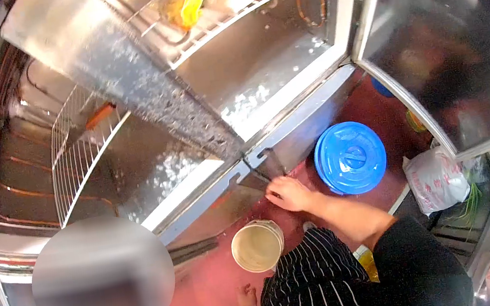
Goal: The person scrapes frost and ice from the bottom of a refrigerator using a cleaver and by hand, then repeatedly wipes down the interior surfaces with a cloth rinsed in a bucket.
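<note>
My right hand (289, 194) reaches out from the right to the lower front of a steel fridge (203, 209), near the seam between its lower doors. Its fingers are bent and close together, and what they grip, if anything, is hidden. Low beside the striped apron (312, 275), my left hand (248, 299) hangs with loosely curled fingers, slightly apart, and nothing visible in it. A cream bucket (258, 246) stands on the red floor between the hands. To the right of my right hand is a lidded blue bucket (354, 157).
Wire shelves (78, 145) show inside the fridge, the upper one with yellow and white packages (192, 1). An open glass door (431, 51) stands at right. Below it lie a white printed bag (437, 181) and green stalks (472, 202). A blurred disc hides the lower left.
</note>
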A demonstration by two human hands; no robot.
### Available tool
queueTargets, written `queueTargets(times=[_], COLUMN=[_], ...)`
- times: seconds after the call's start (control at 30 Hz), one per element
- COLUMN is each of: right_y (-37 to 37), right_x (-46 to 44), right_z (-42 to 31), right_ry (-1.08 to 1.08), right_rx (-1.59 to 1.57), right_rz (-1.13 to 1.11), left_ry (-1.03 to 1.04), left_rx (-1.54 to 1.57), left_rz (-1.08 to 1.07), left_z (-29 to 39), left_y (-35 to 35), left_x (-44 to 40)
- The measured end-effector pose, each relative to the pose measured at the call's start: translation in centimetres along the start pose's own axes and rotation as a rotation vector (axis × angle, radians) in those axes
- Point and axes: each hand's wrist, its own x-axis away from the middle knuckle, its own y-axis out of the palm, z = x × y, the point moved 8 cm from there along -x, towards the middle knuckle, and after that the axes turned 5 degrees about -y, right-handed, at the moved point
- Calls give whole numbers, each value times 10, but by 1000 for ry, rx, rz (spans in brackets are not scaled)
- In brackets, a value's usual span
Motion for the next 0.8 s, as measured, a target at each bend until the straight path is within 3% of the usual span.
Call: queueTargets(times=[0.07,0.17,0.23,0.27,0.33,0.37,0.4,0.47,0.53,0.57,0.6,0.67,0.73,0.8], right_y=[-4,33,24,24,21,14,4,40,41,22,22,30,68,102], right_x=[68,235,346,390,484,520,539,625,636,629,630,627,650,669], right_z=[27,104,100,98,83,64,39,57,28,-23,-54,-99,-137,-173], right_ry=[212,782,1042,1090,1433,1552,1562,1558,1539,1702,1727,1710,1754,1793], right_rx=[59,46,-15,-13,1,-1,-26,69,108,-81,-80,-126,-141,-61], right_rz=[25,-140,-231,-194,-99,-70,-91,68,75,241,275,410,431,359], left_ry=[44,74,174,203,442,439,400,335,300,288,220,301,376,387], left_rx=[-41,-25,-123,-154,-393,-399,-364,-270,-170,-117,-39,-86,-310,-429], left_rz=[-30,-47,-235,-276,-314,-356,-396,-476,-553,-597,-665,-642,-516,-538], left_z=[12,10,-4,-11,10,14,19,37,53,58,65,73,90,99], left_y=[1,1,11,10,8,11,15,23,31,38,45,60,55,56], left_x=[-8,-33,-71,-88,-102,-111,-121,-134,-147,-156,-157,-164,-148,-128])
